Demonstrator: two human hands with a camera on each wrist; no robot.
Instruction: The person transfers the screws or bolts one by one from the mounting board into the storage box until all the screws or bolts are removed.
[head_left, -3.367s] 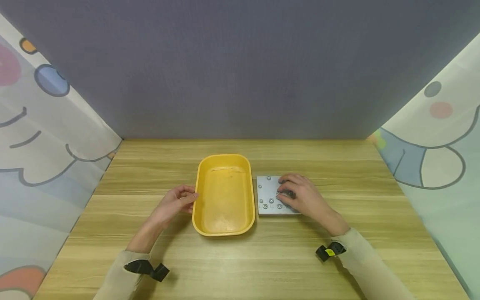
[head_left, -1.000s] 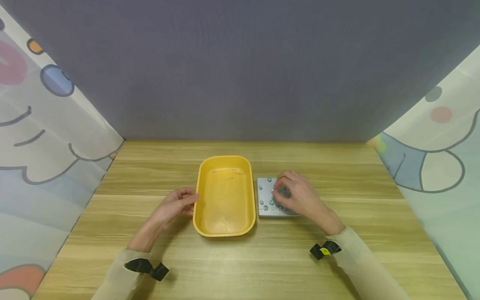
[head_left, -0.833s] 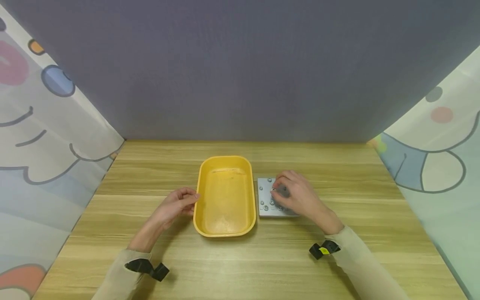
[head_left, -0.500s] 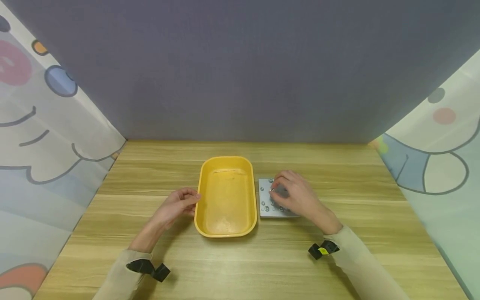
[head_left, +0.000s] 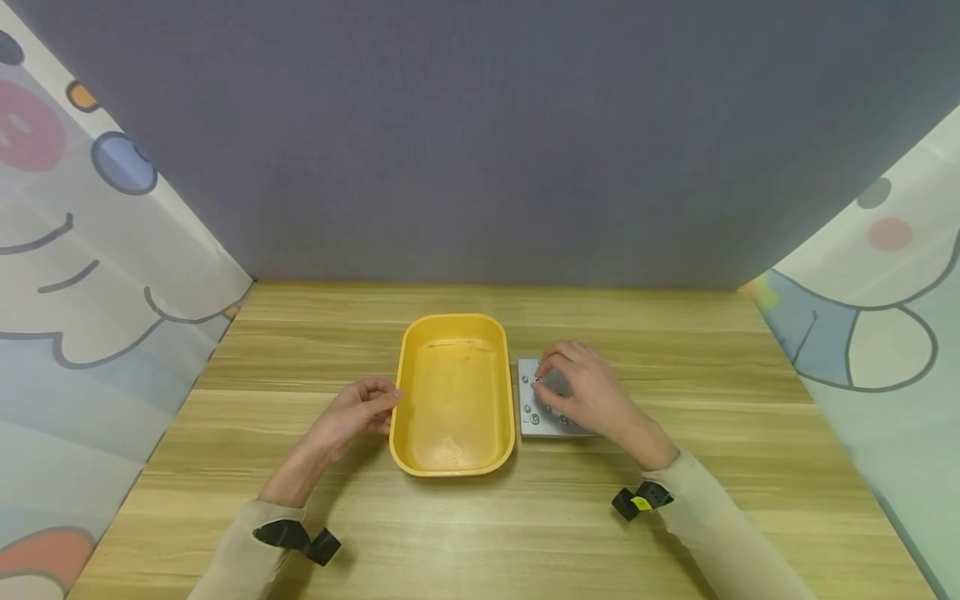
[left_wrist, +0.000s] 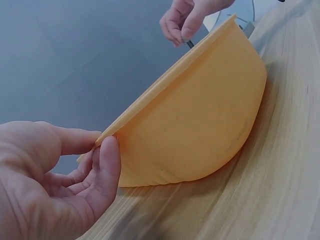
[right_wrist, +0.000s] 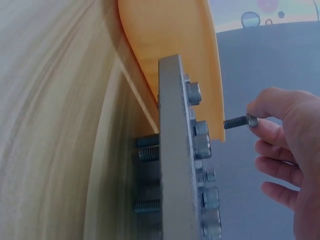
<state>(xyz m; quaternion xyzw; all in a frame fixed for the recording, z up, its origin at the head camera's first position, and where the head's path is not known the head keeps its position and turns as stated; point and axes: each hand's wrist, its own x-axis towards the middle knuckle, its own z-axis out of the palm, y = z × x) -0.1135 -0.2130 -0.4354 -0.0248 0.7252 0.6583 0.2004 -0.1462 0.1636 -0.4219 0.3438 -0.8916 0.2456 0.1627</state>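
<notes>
My left hand (head_left: 352, 417) pinches the left rim of a yellow plastic tray (head_left: 450, 408) between thumb and fingers; the left wrist view shows the thumb (left_wrist: 82, 141) over the rim. To the tray's right lies a grey metal plate (head_left: 552, 427) fitted with several socket-head bolts. Over this plate my right hand (head_left: 588, 396) pinches one loose bolt (right_wrist: 237, 122) by its head between thumb and index finger. Its threaded shank points toward the plate side and is clear of it in the right wrist view. My right hand hides the plate's right part.
Threaded bolt ends (right_wrist: 148, 154) stick out below the plate, which stands raised off the wooden table (head_left: 465, 533). A grey panel (head_left: 480, 142) rises behind the table, with cartoon-printed curtains (head_left: 97, 292) at both sides.
My right hand has moved left across the plate toward the tray, with the bolt now lifted clear between its fingertips. My left hand keeps its hold on the tray rim.
</notes>
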